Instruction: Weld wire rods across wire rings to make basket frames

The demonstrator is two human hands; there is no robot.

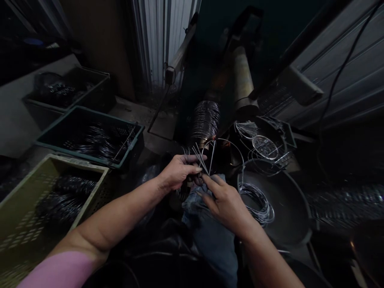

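My left hand (184, 170) is closed around a small bunch of thin metal wires (198, 157), whose ends fan upward past the thumb. Just right of it, my right hand (223, 196) has its thumb and index finger apart, the index fingertip touching the lower end of the bunch. Behind the hands, many dark wire rings (205, 118) are stacked on a horizontal bar. A thin wire loop (242, 158) arcs from the bar's end down to the right. Below the hands is a knee in blue jeans (210, 228).
On the left stand a yellow crate (103, 171) and a green crate (45, 145) with dark wire bundles, and a grey bin (105, 76) behind. At right, a round basin (295, 208) holds a wire coil (259, 204). A cylinder (243, 76) juts out above.
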